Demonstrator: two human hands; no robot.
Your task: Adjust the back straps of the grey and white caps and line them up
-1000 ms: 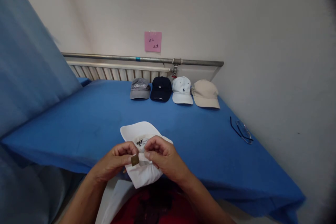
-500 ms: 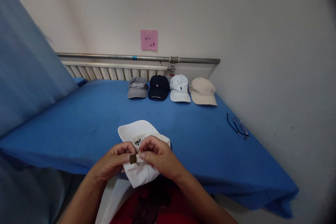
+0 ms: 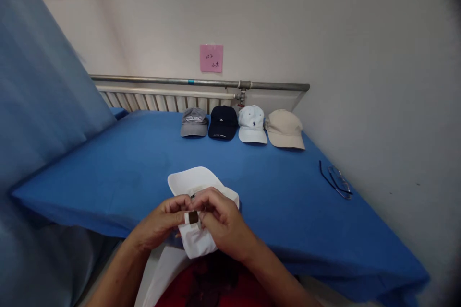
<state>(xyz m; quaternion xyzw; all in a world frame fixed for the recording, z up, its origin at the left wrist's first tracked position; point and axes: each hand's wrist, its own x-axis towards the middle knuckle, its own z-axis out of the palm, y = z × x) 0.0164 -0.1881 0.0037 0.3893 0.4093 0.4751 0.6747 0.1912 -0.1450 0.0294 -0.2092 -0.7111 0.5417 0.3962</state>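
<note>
A white baseball cap [image 3: 190, 180] is at the front edge of the blue-covered table, its brim pointing away from me. Its back strap carries a dark, brownish buckle [image 3: 193, 217], which faces up between my hands. My left hand [image 3: 162, 222] pinches the strap just left of the buckle, where a short white piece shows by the thumb. From the other side, my right hand [image 3: 226, 223] has its fingers closed on the strap close to the buckle. My fingers cover part of the strap and the inside of the cap.
Along the back stand a grey cap [image 3: 194, 123], a navy cap [image 3: 223, 123], a pale blue cap [image 3: 252, 124] and a beige cap [image 3: 285, 129]. Glasses [image 3: 336, 182] lie at the right edge of the blue cloth [image 3: 118, 168]. A blue curtain [image 3: 46, 81] hangs at left.
My right fingers have come closer to the buckle, and a white strip now shows on the buckle's left side. The camera has turned slightly left.
</note>
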